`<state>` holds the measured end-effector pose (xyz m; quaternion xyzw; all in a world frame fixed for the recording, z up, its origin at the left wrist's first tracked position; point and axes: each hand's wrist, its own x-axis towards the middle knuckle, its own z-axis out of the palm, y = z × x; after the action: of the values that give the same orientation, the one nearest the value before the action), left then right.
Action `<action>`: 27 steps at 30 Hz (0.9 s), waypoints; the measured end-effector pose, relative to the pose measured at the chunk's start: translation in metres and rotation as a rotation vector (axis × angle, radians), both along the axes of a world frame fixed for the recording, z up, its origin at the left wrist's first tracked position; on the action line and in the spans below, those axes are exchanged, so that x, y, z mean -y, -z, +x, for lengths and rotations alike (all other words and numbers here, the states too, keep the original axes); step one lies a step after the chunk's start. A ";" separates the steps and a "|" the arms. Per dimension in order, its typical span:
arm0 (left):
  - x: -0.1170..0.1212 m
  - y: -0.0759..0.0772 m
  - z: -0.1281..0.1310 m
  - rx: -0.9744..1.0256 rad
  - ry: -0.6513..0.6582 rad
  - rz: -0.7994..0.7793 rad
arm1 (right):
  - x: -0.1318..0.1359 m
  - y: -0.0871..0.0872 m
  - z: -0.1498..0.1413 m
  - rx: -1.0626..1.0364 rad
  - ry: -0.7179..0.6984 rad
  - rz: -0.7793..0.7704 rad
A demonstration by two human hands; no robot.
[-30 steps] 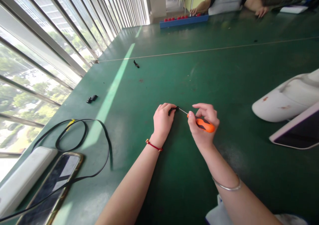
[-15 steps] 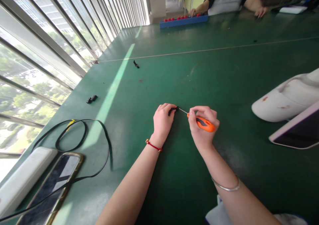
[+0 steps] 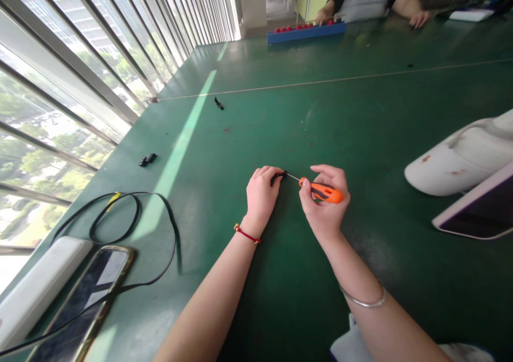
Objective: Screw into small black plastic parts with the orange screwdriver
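Note:
Between the fingertips of my left hand (image 3: 262, 188) is a small black part (image 3: 277, 178), mostly covered by the fingers, so its kind is hidden. My right hand (image 3: 326, 204) grips a screwdriver (image 3: 326, 192) with an orange and dark grey handle, the thumb pressed on it and the index finger raised off it. The thin metal shaft points left, and its tip meets the black part at its right end. Both hands are low over the green table (image 3: 304, 276).
Two small black pieces (image 3: 147, 160) and another (image 3: 218, 103) lie left and farther back. A phone (image 3: 76, 303), white power strip-like block (image 3: 40, 287) and black cable (image 3: 174, 228) are at left. A white bottle (image 3: 452, 159) lies right. Across, a person's hand (image 3: 324, 16) touches a blue rack (image 3: 308, 33).
My right index finger has lifted from the screwdriver, and its handle has swung slightly up and left. My left hand has stayed put. The far blue rack has shifted right.

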<state>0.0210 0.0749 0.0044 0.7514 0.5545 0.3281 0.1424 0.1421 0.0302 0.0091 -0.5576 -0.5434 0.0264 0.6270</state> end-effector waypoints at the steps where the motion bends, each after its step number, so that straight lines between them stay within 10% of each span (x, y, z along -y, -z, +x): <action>1: 0.000 0.000 0.000 0.000 0.000 -0.001 | 0.000 0.001 0.000 -0.019 0.001 0.021; 27: 0.001 0.000 0.000 -0.001 -0.001 -0.001 | -0.001 0.003 0.003 -0.049 -0.011 0.059</action>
<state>0.0210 0.0742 0.0048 0.7511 0.5553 0.3277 0.1422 0.1447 0.0314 0.0059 -0.5349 -0.5317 0.0273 0.6561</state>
